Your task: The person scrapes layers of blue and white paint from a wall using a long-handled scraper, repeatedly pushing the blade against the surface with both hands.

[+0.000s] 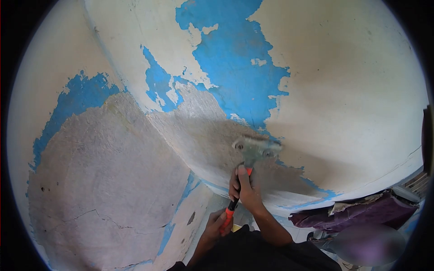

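Note:
A long-handled scraper [257, 149] with a wide metal head and a red-and-black handle is held up against the wall in the head view. My right hand [246, 189] grips it high on the handle, just below the head, with the thumb along the shaft. Lower down, near the handle's red end, my left hand [218, 226] is wrapped round the grip. The scraper's head lies over the border between bare grey plaster [208, 126] and cream paint [334, 113]; its blade edge is blurred. Blue paint [239, 77] shows above it in a large ragged patch.
An inside corner [169, 147] runs down between two walls. The left wall has a large grey plaster area [113, 180] with a crack and a blue fringe. At lower right lie a purple cloth-like bundle [361, 214] and a blurred round shape [368, 245]. Pale floor shows below.

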